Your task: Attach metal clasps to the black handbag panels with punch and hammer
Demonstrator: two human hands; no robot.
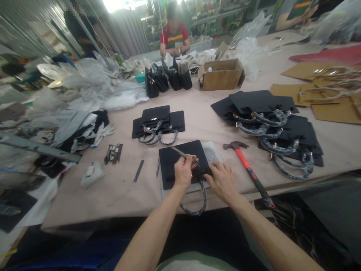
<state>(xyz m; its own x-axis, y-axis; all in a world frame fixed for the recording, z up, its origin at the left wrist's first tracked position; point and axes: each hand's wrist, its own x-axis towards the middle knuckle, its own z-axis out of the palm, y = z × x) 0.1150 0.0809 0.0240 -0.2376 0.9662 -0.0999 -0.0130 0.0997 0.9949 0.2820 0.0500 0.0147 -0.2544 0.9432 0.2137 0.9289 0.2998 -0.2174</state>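
A flat black handbag point(177, 158) lies at the table's near edge, its wrapped handle point(197, 205) hanging over the edge. My left hand point(183, 171) is closed in a pinch on a thin metal tool point(183, 153) that points up and left over the bag. Beside it, my right hand point(222, 180) rests on the bag's lower right part; its fingers are curled against the bag near the handle's base.
A red-handled hammer point(248, 167) lies just right of my hands. Small metal tools point(138, 170) lie to the left. Stacks of black bags point(159, 120) point(270, 120) sit behind. A cardboard box point(221, 73) and a seated person point(174, 35) are at the far end.
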